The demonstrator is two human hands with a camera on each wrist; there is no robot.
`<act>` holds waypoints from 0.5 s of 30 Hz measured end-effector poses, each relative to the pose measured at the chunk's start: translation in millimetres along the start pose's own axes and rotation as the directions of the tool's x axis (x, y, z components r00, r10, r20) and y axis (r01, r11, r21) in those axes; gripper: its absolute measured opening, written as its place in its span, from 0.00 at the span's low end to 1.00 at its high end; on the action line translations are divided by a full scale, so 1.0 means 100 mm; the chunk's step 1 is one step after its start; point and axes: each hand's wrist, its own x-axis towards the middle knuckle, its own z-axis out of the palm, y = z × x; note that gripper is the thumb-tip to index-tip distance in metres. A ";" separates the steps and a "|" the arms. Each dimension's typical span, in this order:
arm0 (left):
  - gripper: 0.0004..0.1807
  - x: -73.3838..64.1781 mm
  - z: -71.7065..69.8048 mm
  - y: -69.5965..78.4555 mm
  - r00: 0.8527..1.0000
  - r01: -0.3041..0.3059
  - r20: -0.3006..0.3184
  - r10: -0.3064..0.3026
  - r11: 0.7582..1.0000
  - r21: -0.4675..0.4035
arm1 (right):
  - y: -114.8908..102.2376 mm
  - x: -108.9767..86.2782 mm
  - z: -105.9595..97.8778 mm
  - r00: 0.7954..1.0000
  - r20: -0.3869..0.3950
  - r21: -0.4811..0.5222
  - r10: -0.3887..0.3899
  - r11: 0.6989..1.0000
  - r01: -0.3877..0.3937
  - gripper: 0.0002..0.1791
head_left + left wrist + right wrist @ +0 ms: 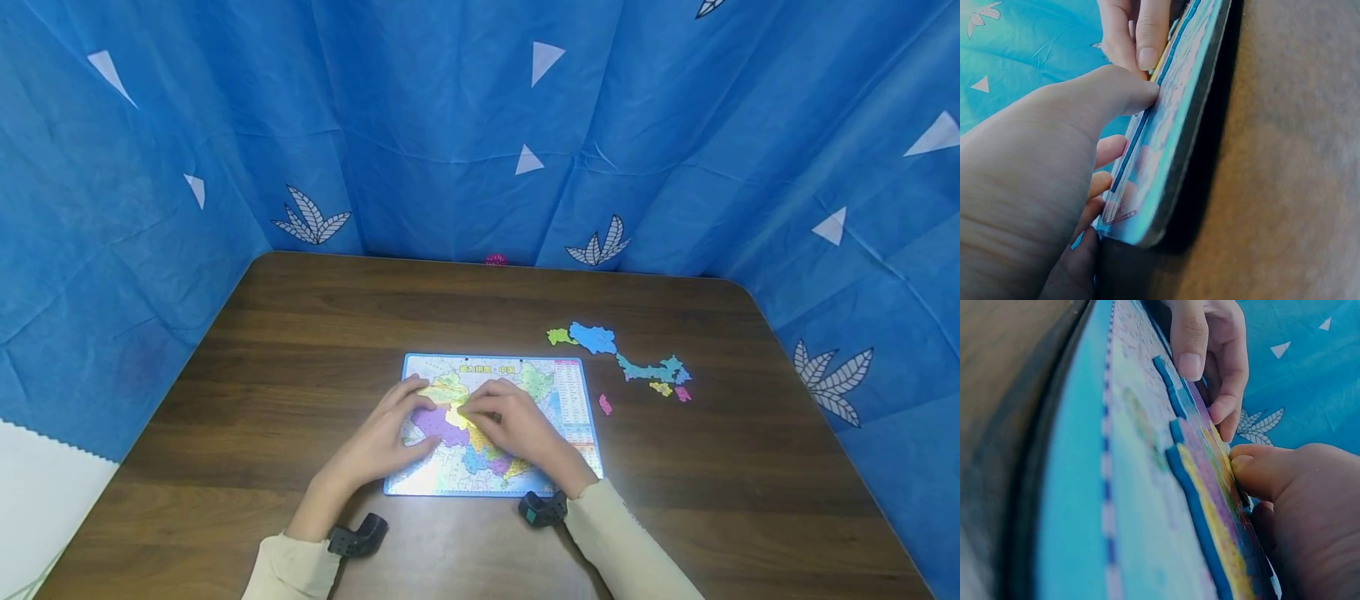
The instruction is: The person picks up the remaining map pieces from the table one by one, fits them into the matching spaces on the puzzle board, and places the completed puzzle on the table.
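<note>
A map jigsaw board (412,482) lies flat on the table, with several coloured pieces fitted at its middle. My left hand (375,442) rests over the board's left part, fingers spread. Its thumb (1138,90) touches the edge of a purple piece (446,428), and its fingertips lie near the yellow-green piece at the top left. With thumb and forefinger, my right hand (517,421) pinches a pale yellow jigsaw piece (454,418) beside the purple one. In the right wrist view the right thumb (1254,469) presses close to the raised layer of pieces; its other fingers are mostly hidden.
Loose pieces lie right of the board: a green one (558,337), a blue one (592,337), a long teal one (647,370), a small yellow one (662,388) and two pink ones (605,405). A blue curtain (450,200) hangs behind the wooden table (300,317).
</note>
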 end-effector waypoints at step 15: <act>0.24 0.00 0.00 0.01 1.000 0.006 0.005 -0.006 1.000 0.001 | -0.04 -0.04 -0.03 0.999 0.052 -0.061 0.003 0.998 0.000 0.11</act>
